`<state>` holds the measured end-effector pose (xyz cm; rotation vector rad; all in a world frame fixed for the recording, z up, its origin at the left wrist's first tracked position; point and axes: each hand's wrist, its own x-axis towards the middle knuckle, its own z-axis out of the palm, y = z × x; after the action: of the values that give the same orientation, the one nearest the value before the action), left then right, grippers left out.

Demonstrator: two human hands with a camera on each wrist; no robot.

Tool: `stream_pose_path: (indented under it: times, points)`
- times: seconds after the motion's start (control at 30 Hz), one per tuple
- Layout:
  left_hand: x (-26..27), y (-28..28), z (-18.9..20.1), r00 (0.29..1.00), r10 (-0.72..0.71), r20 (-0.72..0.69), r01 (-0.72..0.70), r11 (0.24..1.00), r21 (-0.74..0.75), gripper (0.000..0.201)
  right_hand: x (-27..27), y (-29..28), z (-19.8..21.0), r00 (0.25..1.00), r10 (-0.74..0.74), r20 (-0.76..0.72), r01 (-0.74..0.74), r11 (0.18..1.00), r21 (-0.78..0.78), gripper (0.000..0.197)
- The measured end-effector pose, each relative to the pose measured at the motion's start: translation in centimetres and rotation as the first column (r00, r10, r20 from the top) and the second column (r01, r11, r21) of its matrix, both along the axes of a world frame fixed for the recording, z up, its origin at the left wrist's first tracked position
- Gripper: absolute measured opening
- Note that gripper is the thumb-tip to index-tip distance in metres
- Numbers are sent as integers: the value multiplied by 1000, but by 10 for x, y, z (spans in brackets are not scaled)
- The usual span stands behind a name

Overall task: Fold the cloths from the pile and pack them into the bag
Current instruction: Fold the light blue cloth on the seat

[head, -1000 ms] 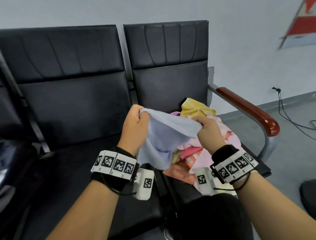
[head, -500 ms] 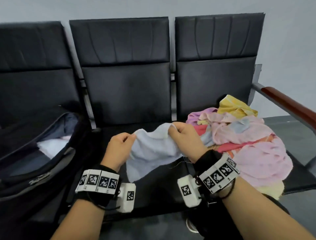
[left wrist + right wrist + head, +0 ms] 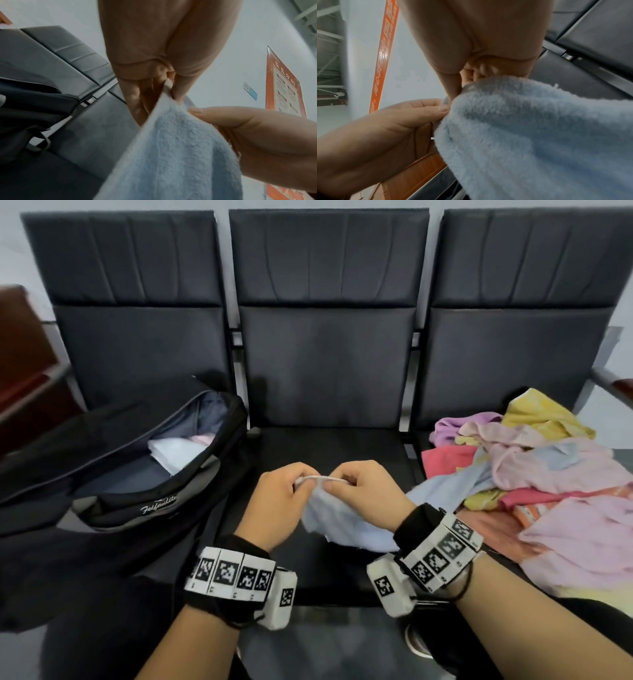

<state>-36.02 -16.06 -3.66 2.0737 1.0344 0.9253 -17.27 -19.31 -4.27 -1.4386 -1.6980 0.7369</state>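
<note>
My left hand (image 3: 279, 501) and right hand (image 3: 363, 494) pinch the top edge of the blue cloth (image 3: 342, 522) over the middle seat (image 3: 329, 446). I should slide them apart to its corners, then fold. The bag (image 3: 144, 474) waits at nine o'clock, the pile (image 3: 534, 463) at three.

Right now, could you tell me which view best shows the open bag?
The head view: the bag lies unzipped with folded cloths inside. The left wrist view catches only its dark edge; the right wrist view misses it.

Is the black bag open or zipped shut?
Open. The black fabric bag on the left seat gapes along its top, and white and pink folded cloths show inside it.
</note>
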Motion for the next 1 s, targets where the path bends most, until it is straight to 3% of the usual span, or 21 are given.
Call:
stream_pose_path:
  times: [0.17,0.33,0.5,0.63,0.73,0.8,0.93,1.0]
  points:
    - [-13,5,-1,978,152,143,-159,986,42,22,19,-13,-10,990,-1,141,1,1000,1,15]
    - [-48,24,2,887,340,312,-376,925,60,24,58,-32,-28,963,-58,265,69,997,-30,22]
    - [-85,44,0,761,478,438,-519,854,-30,17,80,-40,-25,974,-151,169,159,987,-35,22]
    - [-91,48,-1,700,540,467,-564,819,-103,19,65,-35,-16,992,-107,72,110,994,-29,25]
    - [-94,47,1,672,551,494,-572,811,-126,22,54,-30,-14,995,-97,-14,96,991,-89,40]
    - [-98,46,2,661,552,509,-575,808,-130,21,50,-29,-16,995,-95,-3,94,991,-100,36]
    - [-106,46,3,634,562,531,-591,795,-136,22,40,-27,-17,989,-106,107,111,993,-37,10]
    - [-107,47,1,620,580,528,-600,784,-157,22,29,-24,-11,987,-135,90,132,990,48,12]
